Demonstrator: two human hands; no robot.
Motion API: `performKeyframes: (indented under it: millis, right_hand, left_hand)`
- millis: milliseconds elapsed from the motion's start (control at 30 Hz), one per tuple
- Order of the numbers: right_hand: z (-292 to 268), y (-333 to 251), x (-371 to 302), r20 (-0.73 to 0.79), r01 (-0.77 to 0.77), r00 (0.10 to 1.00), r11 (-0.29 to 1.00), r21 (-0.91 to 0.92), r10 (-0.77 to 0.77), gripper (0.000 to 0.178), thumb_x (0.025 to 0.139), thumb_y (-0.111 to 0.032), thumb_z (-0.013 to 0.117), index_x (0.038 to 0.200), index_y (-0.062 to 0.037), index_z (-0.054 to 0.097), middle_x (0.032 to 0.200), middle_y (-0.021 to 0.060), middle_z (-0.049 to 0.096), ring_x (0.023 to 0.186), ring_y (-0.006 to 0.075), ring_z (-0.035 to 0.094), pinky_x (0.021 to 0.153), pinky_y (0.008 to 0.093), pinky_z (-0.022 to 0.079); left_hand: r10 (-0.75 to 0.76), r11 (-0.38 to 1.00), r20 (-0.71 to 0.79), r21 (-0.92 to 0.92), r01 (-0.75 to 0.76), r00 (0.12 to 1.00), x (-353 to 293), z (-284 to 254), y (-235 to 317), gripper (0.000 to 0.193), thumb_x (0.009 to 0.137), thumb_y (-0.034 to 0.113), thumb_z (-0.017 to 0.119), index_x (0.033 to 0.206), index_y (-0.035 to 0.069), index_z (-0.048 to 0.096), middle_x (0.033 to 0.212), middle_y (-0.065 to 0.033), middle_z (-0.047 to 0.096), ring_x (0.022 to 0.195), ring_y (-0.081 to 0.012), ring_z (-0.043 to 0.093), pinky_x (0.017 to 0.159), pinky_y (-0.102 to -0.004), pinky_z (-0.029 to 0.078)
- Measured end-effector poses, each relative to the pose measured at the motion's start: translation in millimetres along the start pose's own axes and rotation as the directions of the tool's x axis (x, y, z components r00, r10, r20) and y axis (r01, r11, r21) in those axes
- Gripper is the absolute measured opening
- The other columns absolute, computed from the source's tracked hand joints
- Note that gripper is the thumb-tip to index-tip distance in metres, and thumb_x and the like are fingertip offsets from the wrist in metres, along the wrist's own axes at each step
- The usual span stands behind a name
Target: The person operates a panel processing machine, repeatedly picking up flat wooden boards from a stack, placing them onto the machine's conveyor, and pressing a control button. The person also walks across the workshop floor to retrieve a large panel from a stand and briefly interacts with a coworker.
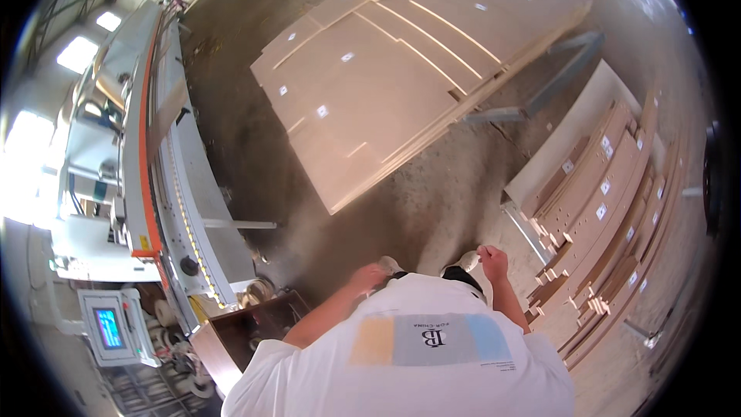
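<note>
My left hand (369, 276) hangs in front of my waist, smeared by motion, so its fingers cannot be made out. On the other side, my right hand (492, 260) is raised with its fingers curled in, and nothing shows sticking out of it. Neither hand touches a panel. Ahead lies a wide stack of brown flat panels (386, 100) with small white labels. To the right of my right hand stand several long, narrow brown boards (606, 185) with labels, some with pale wooden dowels in them.
A long edge-banding machine (166, 162) with an orange rail runs along the left. Its control box with a lit screen (109, 328) stands near lower left, beside rolls of banding (166, 313) and a brown box (255, 324). A metal frame (532, 104) supports the panels. Dusty concrete floor (432, 208) lies between.
</note>
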State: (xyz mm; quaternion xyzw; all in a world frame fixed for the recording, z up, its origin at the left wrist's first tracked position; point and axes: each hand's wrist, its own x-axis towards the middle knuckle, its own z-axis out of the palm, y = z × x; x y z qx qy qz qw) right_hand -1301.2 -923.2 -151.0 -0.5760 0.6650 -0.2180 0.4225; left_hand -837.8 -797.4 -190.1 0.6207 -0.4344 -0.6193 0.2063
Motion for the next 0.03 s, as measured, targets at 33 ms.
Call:
performKeyframes:
  millis: [33]
  right_hand:
    - [12.9,-1.1,6.8,0.014,-0.046,0.999,0.996,-0.075,0.047,0.031,0.098,-0.031,0.064,0.099,-0.0029,0.077,0.082,0.0093,0.076,0.067,0.0192,0.072,0.07,0.0324,0.057]
  left_hand:
    - [-0.159,0.937,-0.069,0.305,0.172,0.985,-21.0,-19.4,41.0,0.038,0.096,0.035,0.068,0.122,0.008,0.071,0.106,-0.0093,0.076,0.101,-0.0196,0.071,0.091,-0.031,0.054]
